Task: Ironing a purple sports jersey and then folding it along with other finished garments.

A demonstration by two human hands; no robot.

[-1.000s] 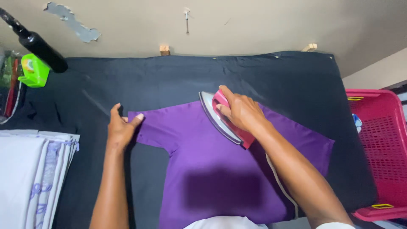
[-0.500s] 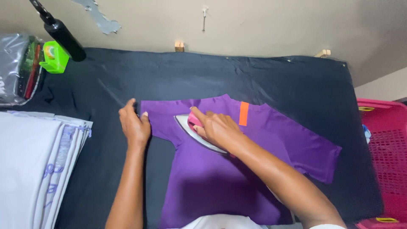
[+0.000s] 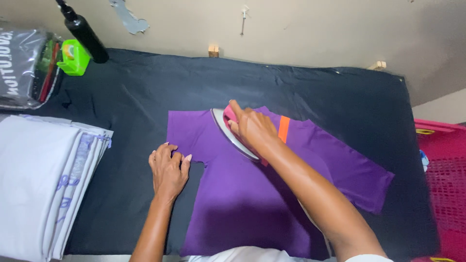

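Since 0.5 s ago the iron [image 3: 236, 136], clamped in the right hand [image 3: 252, 127], slid up the purple shirt's [image 3: 252, 194] left sleeve, while the left hand [image 3: 168, 167], fingers spread flat and grasping nothing, pins the sleeve hem taut on the black table cover [image 3: 145, 92].

Folded white cloths [image 3: 39, 184], green holder [image 3: 74, 58], pink basket [image 3: 444, 189].

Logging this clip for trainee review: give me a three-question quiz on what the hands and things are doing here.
1. True or false: the right hand grips the iron.
2. Where does the left hand rest? A) on the white stack B) at the shirt's sleeve edge C) in the basket
3. Fill in: the collar stripe on the shirt is ____.

Key: 1 true; 2 B; 3 orange.
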